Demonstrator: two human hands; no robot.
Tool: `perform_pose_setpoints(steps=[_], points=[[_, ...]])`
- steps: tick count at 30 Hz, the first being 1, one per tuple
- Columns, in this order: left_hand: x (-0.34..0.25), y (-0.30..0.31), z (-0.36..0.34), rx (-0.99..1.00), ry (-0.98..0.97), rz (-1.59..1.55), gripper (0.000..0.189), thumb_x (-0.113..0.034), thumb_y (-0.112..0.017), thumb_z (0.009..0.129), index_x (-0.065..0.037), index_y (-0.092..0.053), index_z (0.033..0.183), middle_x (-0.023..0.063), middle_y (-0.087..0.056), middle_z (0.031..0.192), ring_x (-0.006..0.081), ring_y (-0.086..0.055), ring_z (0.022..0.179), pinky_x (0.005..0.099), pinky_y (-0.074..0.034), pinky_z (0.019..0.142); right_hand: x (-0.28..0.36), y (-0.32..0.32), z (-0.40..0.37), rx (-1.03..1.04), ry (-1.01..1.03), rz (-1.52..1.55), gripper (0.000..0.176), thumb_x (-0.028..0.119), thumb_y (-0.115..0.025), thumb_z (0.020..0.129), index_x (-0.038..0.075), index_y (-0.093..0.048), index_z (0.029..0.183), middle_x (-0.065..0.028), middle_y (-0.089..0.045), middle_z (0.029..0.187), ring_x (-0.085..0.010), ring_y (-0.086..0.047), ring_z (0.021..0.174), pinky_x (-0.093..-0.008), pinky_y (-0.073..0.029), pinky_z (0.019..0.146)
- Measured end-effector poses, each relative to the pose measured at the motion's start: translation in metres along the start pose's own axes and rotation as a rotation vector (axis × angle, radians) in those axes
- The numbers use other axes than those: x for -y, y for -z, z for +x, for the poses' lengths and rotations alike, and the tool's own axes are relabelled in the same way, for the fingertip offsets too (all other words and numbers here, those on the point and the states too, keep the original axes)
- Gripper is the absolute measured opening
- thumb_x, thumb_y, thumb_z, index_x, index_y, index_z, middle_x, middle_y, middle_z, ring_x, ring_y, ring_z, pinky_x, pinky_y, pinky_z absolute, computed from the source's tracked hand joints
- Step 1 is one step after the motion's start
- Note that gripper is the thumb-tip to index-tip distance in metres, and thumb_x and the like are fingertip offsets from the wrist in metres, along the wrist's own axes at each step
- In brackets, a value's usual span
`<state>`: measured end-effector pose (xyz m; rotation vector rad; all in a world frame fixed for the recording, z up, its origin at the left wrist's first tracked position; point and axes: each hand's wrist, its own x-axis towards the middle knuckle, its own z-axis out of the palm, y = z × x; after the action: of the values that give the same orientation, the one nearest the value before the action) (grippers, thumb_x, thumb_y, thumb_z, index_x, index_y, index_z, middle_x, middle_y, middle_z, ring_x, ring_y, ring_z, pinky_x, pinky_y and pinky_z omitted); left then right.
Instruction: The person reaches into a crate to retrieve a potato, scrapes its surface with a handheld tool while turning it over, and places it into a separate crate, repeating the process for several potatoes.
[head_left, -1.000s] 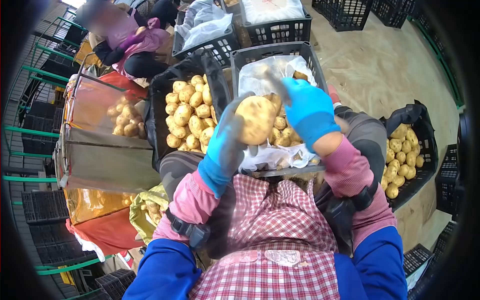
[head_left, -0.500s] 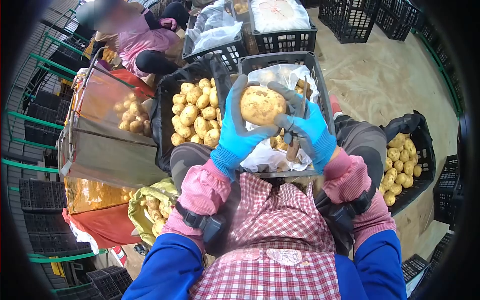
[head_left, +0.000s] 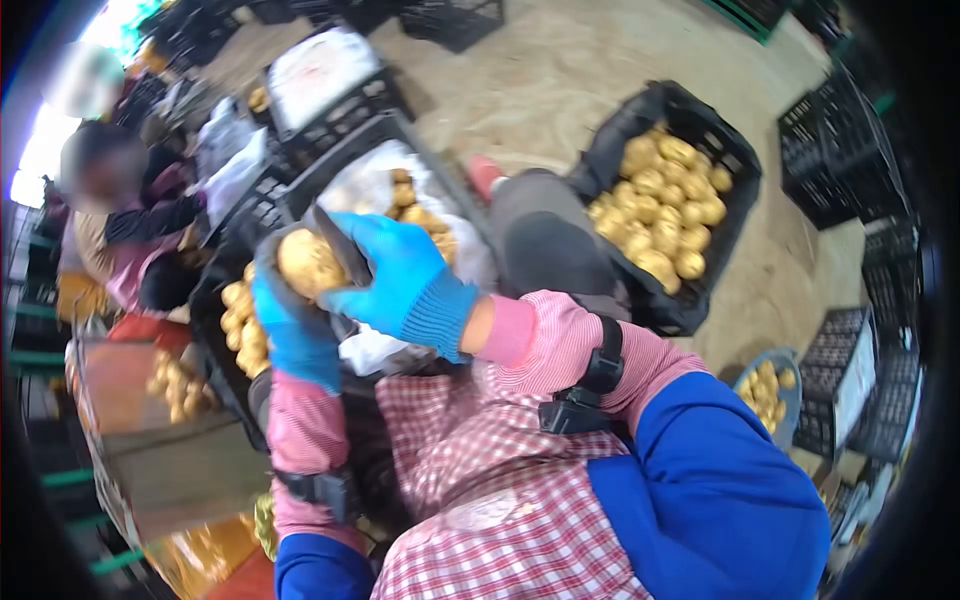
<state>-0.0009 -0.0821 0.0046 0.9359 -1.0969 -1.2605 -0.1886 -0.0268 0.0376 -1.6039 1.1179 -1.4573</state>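
Between my two hands is a large tan potato point(head_left: 309, 264) with brownish patches. My left hand point(head_left: 293, 335), in a blue glove with grey palm and fingers, is closed round its left and lower side. My right hand point(head_left: 405, 275), gloved the same way, closes on it from the right. The thin blade seen in that hand earlier cannot be made out now. Beneath the hands stands a black crate point(head_left: 465, 200) lined with white plastic, with potatoes point(head_left: 425, 215) inside. Left of it, partly behind my left hand, are more potatoes point(head_left: 240, 320) in a dark-lined crate.
At my right, a black-lined crate point(head_left: 735, 165) holds many potatoes. A basin point(head_left: 787, 425) of potatoes and stacked black crates point(head_left: 835, 150) stand farther right. Another person point(head_left: 125, 245) sits at the left, beyond a sheeted frame point(head_left: 160, 450). A white-covered crate point(head_left: 330, 85) stands ahead.
My view has swung to the right and tilted, so the crates appear shifted left. Both hands still hold the potato; the blade beside my right fingers no longer shows.
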Motion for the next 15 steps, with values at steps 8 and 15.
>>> perform_pose_setpoints(steps=[8,15], points=[[0.113,0.026,0.053,0.272,0.174,0.816,0.024,-0.017,-0.062,0.093,-0.003,-0.069,0.112,0.0131,-0.072,0.102,0.0215,-0.069,0.093,0.0352,-0.053,0.082,0.023,0.228,-0.026,-0.324,-0.269,0.068,0.048,0.012,-0.059,0.093,-0.004,-0.052,0.137,-0.0175,-0.065,0.124,-0.0271,-0.068,0.104,-0.0342,-0.053,0.092],[0.263,0.041,0.063,0.407,-0.056,1.435,0.043,-0.026,-0.072,0.081,-0.006,-0.065,0.119,0.0212,-0.067,0.113,0.0405,-0.063,0.106,0.0440,-0.051,0.093,-0.149,0.367,-0.126,-0.472,-0.758,0.624,0.045,0.012,-0.048,0.102,-0.003,-0.043,0.145,-0.0204,-0.052,0.142,-0.0228,-0.062,0.111,-0.0316,-0.051,0.098]])
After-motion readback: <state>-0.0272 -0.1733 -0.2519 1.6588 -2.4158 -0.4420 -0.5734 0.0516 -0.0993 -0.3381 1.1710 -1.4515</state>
